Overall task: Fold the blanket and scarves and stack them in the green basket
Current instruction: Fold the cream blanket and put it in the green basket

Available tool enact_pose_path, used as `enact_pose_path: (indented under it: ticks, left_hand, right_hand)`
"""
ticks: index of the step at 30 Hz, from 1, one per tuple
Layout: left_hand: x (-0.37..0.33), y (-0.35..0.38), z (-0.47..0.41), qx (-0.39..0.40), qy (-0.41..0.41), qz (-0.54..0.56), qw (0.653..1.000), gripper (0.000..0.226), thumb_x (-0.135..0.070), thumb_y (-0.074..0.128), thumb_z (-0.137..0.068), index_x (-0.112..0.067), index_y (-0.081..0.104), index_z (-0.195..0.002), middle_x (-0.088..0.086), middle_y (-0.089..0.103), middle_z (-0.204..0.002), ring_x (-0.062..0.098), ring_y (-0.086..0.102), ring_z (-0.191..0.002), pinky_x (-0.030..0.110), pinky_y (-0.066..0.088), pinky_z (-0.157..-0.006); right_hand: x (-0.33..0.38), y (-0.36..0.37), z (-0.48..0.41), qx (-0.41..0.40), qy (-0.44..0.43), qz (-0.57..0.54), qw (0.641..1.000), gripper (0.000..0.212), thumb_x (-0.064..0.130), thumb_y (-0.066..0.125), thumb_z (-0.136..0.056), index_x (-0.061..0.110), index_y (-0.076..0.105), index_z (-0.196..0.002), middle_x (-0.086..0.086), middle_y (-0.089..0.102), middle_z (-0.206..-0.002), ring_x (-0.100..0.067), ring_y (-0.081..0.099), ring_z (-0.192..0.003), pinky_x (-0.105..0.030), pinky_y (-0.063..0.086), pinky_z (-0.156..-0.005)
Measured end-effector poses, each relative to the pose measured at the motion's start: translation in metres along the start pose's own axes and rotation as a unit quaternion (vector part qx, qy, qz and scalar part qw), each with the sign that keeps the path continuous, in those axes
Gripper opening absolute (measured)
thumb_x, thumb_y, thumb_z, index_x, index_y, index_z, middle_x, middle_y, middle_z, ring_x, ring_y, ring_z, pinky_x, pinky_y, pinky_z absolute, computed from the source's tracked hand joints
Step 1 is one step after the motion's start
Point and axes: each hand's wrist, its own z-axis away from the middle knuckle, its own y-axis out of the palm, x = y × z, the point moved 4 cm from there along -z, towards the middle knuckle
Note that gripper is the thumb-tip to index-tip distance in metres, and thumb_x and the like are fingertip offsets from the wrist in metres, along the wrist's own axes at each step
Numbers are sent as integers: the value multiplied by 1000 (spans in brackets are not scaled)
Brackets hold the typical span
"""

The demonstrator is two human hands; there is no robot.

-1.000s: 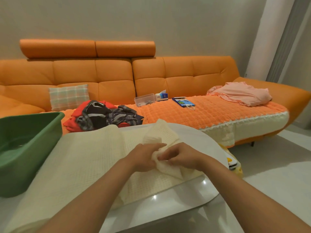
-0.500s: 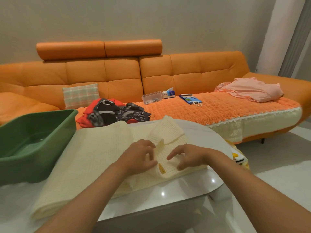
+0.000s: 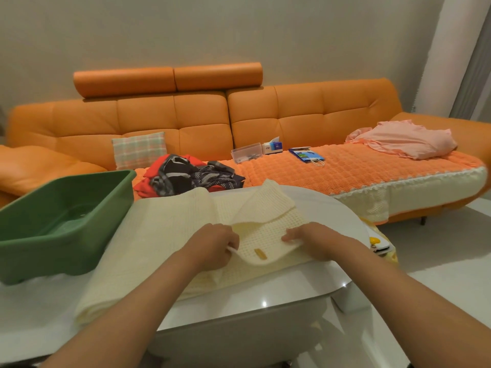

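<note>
Blanket (image 3: 159, 235) on table (image 3: 265, 296) beside green basket (image 3: 53, 251), scarves (image 3: 186, 176) heaped behind

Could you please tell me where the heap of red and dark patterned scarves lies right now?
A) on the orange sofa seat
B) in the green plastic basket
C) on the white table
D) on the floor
A: the heap of red and dark patterned scarves rests on the seat of the orange leather sofa, beyond the cream knitted blanket that the left hand and right hand grip on the glossy white table.
</note>
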Motion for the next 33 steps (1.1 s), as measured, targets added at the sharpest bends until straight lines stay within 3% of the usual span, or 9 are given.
enact_pose_path:
  ticks: [2, 6, 12, 16, 19, 23, 27, 30, 33]
  left_hand:
    - [1, -1, 1, -35, -11, 16, 999, 24, -6, 56, -83, -25, 70, -84, -12, 59, -89, 11, 54, -84, 25, 40, -71]
    - [-2, 5, -1, 134, -77, 37, 987, 43, 2, 45, -84, -29, 74, -80, -12, 59, -96, 13, 56, -93, 22, 43, -76]
    - [-11, -13, -44, 17, -69, 57, 996, 39, 2, 44, -83, -24, 73, -85, -7, 63, -99, 16, 60, -94, 32, 52, -80]
    - [-31, 1, -89, -15, 6, 44, 999, 30, -10, 55, -91, -26, 66, -114, -5, 58, -118, 16, 50, -112, 32, 45, -89]
    - [-34, 23, -121, 6, 33, -38, 999, 48, -20, 61, -89, -29, 52, -135, -4, 50, -135, 19, 47, -118, 33, 42, -93]
    - [-19, 35, -144, -2, 23, -92, 995, 50, -22, 55, -92, -27, 44, -142, -1, 52, -132, 22, 53, -112, 36, 46, -83]
    - [3, 31, -157, -35, 22, -64, 997, 40, -9, 45, -94, -22, 54, -131, 3, 61, -117, 25, 59, -105, 38, 50, -79]
    - [32, 12, -159, -151, -82, 64, 983, 35, -6, 44, -92, -17, 59, -121, 6, 66, -108, 28, 61, -101, 34, 46, -74]
    - [82, -1, -152, -181, -240, 104, 948, 30, -8, 47, -90, -11, 51, -119, 12, 66, -104, 34, 61, -98, 34, 39, -69]
  right_hand:
    - [-4, -5, 1, -35, 15, 44, 998, 52, 6, 45, -98, 42, 58, -134, 5, 50, -147, -22, 47, -132, -34, 36, -111]
    - [-9, -14, 6, 0, 42, 52, 998, 36, 20, 52, -91, 37, 71, -117, 10, 63, -130, -17, 56, -118, -34, 44, -103]
    - [-14, -28, -16, -116, 71, -98, 986, 28, 34, 52, -90, 21, 73, -76, 7, 69, -80, -13, 59, -70, -34, 48, -67]
    - [-18, -34, -49, -172, 93, -73, 978, 39, 16, 49, -94, 29, 61, -128, 5, 61, -128, -18, 59, -114, -35, 51, -90]
    - [-26, -38, -76, -165, 124, -67, 976, 61, 14, 50, -94, 32, 35, -151, -5, 49, -142, -26, 54, -122, -39, 51, -90]
    - [-35, -34, -116, -121, 160, -79, 977, 68, 20, 52, -90, 35, 31, -153, -4, 48, -148, -29, 45, -132, -42, 45, -102]
    - [-23, -37, -151, -179, 142, -144, 963, 46, 8, 51, -90, 30, 64, -128, 0, 61, -134, -23, 55, -119, -38, 50, -97]
    - [-1, -48, -169, -225, 52, -333, 914, 47, -2, 46, -92, 23, 69, -125, 5, 60, -131, -19, 60, -110, -29, 53, -81]
    - [26, -57, -189, -119, -71, -502, 854, 73, -4, 49, -94, 35, 32, -154, 1, 46, -151, -21, 49, -133, -30, 48, -89]
